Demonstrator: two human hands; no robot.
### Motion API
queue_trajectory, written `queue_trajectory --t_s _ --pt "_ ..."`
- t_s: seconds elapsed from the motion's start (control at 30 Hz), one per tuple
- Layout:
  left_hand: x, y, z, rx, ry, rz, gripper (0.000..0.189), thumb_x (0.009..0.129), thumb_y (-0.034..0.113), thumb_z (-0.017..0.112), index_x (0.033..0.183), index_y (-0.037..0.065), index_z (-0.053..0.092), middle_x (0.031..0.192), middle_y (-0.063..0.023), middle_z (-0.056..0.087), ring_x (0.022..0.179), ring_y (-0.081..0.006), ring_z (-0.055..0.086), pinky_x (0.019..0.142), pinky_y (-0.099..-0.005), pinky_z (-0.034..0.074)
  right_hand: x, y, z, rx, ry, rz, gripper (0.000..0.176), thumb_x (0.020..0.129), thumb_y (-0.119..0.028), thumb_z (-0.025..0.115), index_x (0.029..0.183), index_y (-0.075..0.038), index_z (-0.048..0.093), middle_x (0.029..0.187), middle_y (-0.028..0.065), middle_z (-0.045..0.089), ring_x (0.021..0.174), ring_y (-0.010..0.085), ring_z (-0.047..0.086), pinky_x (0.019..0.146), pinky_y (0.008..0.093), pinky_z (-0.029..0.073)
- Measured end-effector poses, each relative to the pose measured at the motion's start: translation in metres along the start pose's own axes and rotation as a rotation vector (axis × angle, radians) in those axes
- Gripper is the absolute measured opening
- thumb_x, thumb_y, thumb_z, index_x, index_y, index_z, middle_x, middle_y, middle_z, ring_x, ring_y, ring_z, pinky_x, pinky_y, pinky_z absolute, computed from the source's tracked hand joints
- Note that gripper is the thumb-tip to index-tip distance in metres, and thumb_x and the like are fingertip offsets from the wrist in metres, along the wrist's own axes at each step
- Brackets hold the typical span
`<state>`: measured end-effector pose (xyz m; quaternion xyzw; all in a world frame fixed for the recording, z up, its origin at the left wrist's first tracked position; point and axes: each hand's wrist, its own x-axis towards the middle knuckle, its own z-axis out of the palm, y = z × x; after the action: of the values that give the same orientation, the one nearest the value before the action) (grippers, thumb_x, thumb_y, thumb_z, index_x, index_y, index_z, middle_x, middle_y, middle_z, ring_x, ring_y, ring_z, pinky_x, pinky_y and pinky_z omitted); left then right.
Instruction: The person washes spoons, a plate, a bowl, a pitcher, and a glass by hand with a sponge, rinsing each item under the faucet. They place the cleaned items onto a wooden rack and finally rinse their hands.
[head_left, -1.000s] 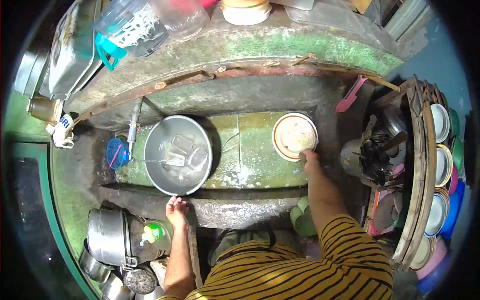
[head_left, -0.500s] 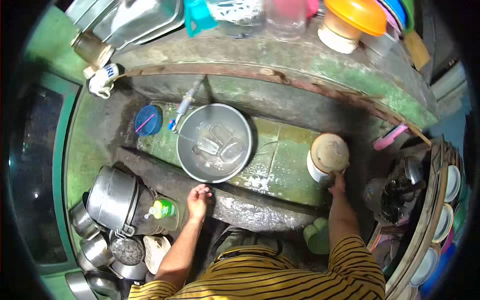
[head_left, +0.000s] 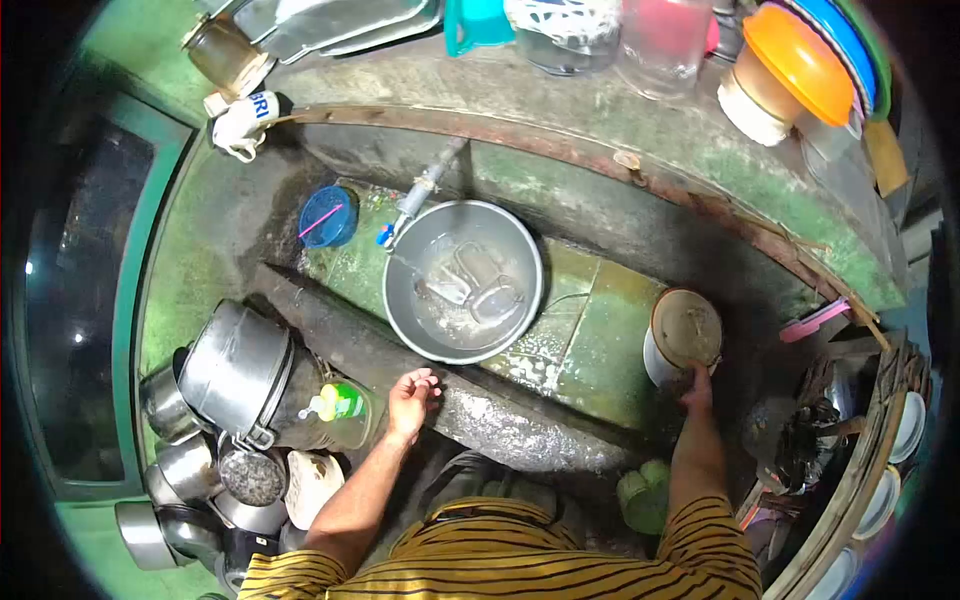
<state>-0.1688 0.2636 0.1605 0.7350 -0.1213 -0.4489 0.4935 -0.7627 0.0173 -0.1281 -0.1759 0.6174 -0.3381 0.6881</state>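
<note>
My left hand (head_left: 410, 402) is above the sink's concrete front ledge (head_left: 500, 430), just below the basin. Its fingers are loosely curled and hold nothing I can see. My right hand (head_left: 697, 388) is at the near rim of a white bucket (head_left: 652, 365) with a round brownish top (head_left: 690, 328). Its fingers are too small and partly hidden to show a grip. A large grey basin (head_left: 410, 330) stands on the green tiled sink floor, under the tap (head_left: 387, 236). Several clear glass mugs (head_left: 480, 265) lie in the basin's water.
A blue container (head_left: 328, 217) with a pink stick stands left of the basin. Metal pots (head_left: 235, 365) and a green-labelled bottle (head_left: 342, 400) are at left. A green dipper (head_left: 645, 495) is low at right. Bowls and jars, including an orange bowl (head_left: 800, 65), line the back shelf.
The view has shifted, so the basin and bucket appear farther right. My right hand has moved to the bucket's near rim, and the dark lump beside it no longer shows. My left hand stays near the ledge.
</note>
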Motion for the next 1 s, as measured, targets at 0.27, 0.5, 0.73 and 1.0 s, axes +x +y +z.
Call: queue_trajectory --t_s 0.27,0.5,0.73,1.0 --pt "0.024 0.036 0.017 -0.196 -0.119 -0.004 0.027 0.100 0.010 0.052 0.126 0.004 0.055 0.108 -0.0063 0.065 0.085 -0.0126 0.064 0.070 -0.0270 0.055 -0.199 -0.133 0.238 -0.329 -0.205 -0.072 0.061 0.078 -0.023 0.073 0.132 -0.003 0.054 0.125 0.0112 0.060 0.116 0.0265 0.056 0.098 0.0402 0.042" --pt "0.086 0.101 0.006 -0.632 -0.549 -0.197 0.054 0.093 0.003 0.053 0.144 0.013 0.037 0.132 -0.0107 0.054 0.106 -0.0226 0.062 0.081 -0.0419 0.056 -0.186 -0.068 0.450 -0.529 -0.444 0.157 0.046 0.082 -0.020 0.073 0.122 0.001 0.062 0.107 0.0101 0.066 0.109 0.0222 0.059 0.088 0.0391 0.049" --pt "0.132 0.102 -0.033 -0.628 -0.269 -0.066 0.060 0.083 -0.011 0.048 0.139 0.008 0.040 0.129 -0.0158 0.057 0.115 -0.0310 0.060 0.093 -0.0448 0.055 -0.202 -0.079 0.547 -0.687 -0.571 0.072 0.042 0.084 -0.023 0.074 0.118 -0.002 0.062 0.107 0.0105 0.067 0.097 0.0235 0.062 0.082 0.0380 0.049" --pt "0.143 0.083 -0.018 -0.711 -0.271 -0.104 0.063 0.081 -0.013 0.050 0.140 0.006 0.040 0.129 -0.0139 0.057 0.112 -0.0282 0.062 0.092 -0.0423 0.055 -0.271 -0.121 0.637 -1.663 -0.187 -0.653 0.037 0.084 -0.024 0.064 0.114 -0.003 0.058 0.102 0.0292 0.065 0.096 0.0434 0.065 0.084 0.0518 0.052"
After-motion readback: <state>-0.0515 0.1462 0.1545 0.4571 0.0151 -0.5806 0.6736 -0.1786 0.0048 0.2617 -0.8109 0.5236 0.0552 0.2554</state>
